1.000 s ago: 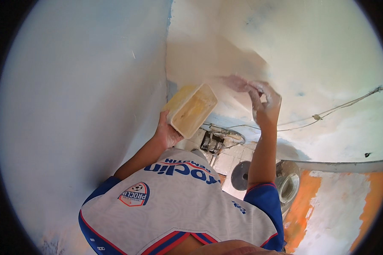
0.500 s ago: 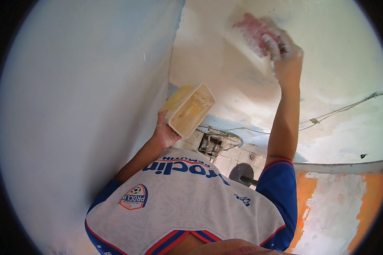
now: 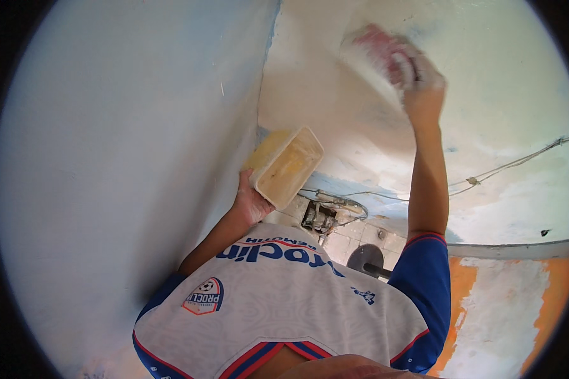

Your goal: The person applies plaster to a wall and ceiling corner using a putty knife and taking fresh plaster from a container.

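My left hand (image 3: 254, 201) grips the lower end of a yellowish plastic tub (image 3: 291, 167), which is tilted with its mouth to the right. Pale smears coat the inside of the tub. Up against the patchy wall (image 3: 335, 95), my right hand (image 3: 422, 72) is closed around a flat red putty spreader (image 3: 379, 50). White paste covers the fingers and part of the spreader. Motion blurs the spreader's edge, so its exact contact with the wall is hard to make out.
A bluish-white wall (image 3: 133, 139) rises close on my left and meets the patchy wall at a corner. Cables (image 3: 506, 165) run across the patchy wall. Below are a dirty motor-like device (image 3: 319, 216), pale tiles (image 3: 338, 243) and a dark round object (image 3: 365, 258).
The view has shifted slightly, moving the background a little to the right. My right hand and the spreader have moved slightly left along the wall. The tub stays in my left hand.
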